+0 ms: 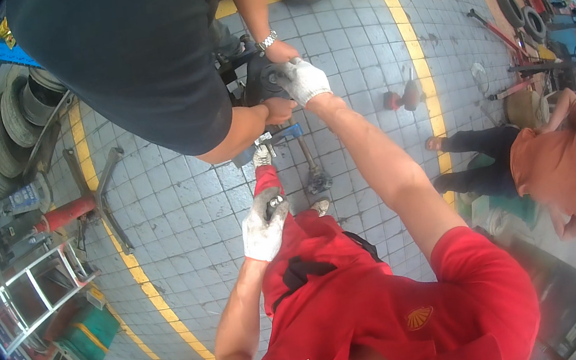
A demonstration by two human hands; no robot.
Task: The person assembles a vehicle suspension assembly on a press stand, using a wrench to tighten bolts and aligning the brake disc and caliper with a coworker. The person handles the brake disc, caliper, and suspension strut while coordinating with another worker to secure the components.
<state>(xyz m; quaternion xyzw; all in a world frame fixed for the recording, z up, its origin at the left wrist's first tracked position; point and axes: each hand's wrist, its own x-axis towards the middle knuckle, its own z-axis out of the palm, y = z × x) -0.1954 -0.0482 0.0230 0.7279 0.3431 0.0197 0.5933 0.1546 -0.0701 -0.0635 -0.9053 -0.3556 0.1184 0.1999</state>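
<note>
The dark round part (260,84), beyond the mallet-like tool (312,165), is apparently steadied by the co-worker's hands (280,110) and right gloved hand (303,80), whose finger closure cannot be told, while left of that tool a small metal piece (275,202) is secured, perhaps against dropping, by the left gloved hand's (263,226) curled fingers.

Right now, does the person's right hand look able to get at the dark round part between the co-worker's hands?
Probably yes: the gloved right hand seems to be at the edge of the dark round part, coming in between the co-worker's hands, which leave a gap.
</note>
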